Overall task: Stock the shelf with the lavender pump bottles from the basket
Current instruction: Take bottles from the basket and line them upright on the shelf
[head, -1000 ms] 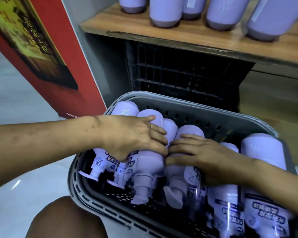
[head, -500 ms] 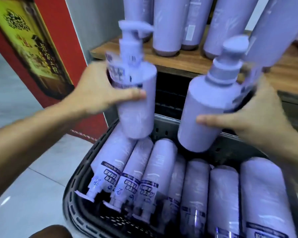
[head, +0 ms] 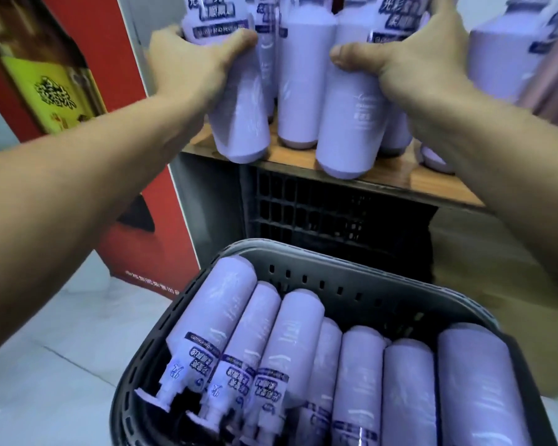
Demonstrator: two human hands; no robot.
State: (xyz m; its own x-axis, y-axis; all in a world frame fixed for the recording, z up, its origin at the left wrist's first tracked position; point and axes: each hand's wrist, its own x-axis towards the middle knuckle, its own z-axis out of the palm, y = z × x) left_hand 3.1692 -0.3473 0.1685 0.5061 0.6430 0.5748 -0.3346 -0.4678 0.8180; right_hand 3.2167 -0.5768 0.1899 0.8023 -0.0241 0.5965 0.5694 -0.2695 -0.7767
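Note:
My left hand (head: 190, 66) grips a lavender pump bottle (head: 242, 123) and holds it upright over the front of the wooden shelf (head: 432, 183). My right hand (head: 397, 69) grips a second lavender bottle (head: 351, 130), its base just above the shelf's front edge. Both bottles tilt slightly. Several more lavender bottles (head: 298, 91) stand on the shelf behind them. Below, the dark grey basket (head: 351, 284) holds several lavender bottles (head: 290, 346) lying side by side, pumps toward me.
A red display board (head: 45, 91) with a yellow picture stands left of the shelf. A black crate (head: 319, 207) sits under the shelf. A pinkish bottle (head: 548, 88) stands at the shelf's right end. The floor is white tile (head: 45, 365).
Both hands lifted a bottle each out of the basket and carried them up and forward to the shelf's front edge. The view tipped upward toward the shelf.

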